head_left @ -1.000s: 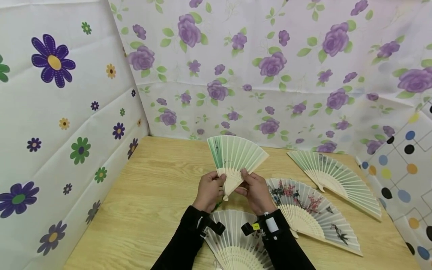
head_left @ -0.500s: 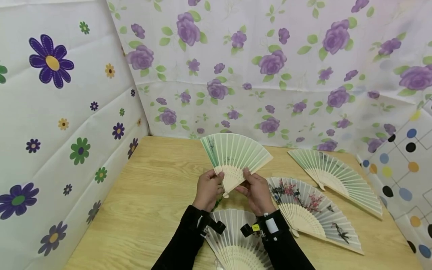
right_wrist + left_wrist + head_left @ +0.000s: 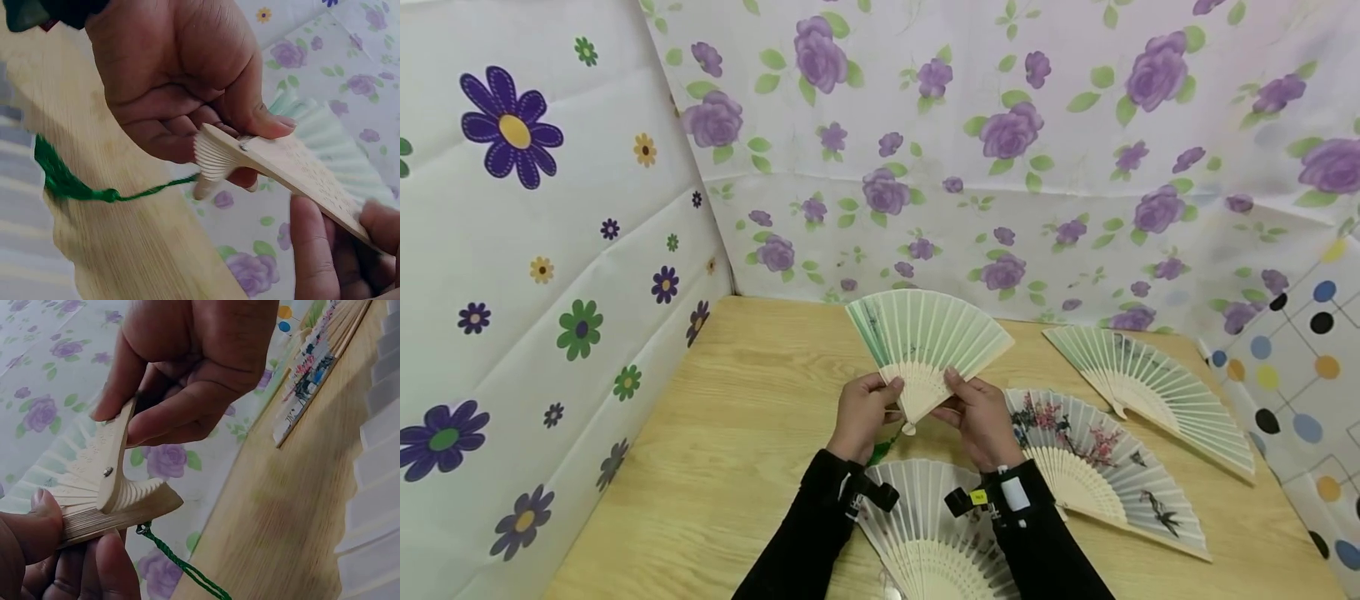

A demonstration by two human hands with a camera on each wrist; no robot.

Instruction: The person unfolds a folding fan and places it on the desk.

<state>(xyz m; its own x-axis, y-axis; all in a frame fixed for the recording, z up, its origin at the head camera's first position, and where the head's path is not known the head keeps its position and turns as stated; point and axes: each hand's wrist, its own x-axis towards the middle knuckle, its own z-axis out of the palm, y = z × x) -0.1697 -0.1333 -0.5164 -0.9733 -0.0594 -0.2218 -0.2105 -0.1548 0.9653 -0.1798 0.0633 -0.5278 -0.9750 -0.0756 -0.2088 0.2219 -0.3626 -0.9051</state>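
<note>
Both hands (image 3: 921,412) hold pleated, slatted green fan (image 3: 928,337).

The folding fan (image 3: 927,343) I hold is pale green with a darker green streak near its left edge, on cream bamboo ribs; a bright green tassel (image 3: 59,178) hangs on a green cord from its pivot. On the light oak-grain table (image 3: 730,450), one fan (image 3: 1093,458) is grey-white with pink blossoms and dark birds, another (image 3: 1153,392) pale green with dark ink marks, and the nearest fan (image 3: 925,533) white. My sleeves (image 3: 808,542) are black. The back cloth (image 3: 1000,125) shows purple roses with green leaves; the left cloth (image 3: 535,250) purple, green and yellow daisies on white; the right cloth (image 3: 1307,350) coloured dots.
</note>
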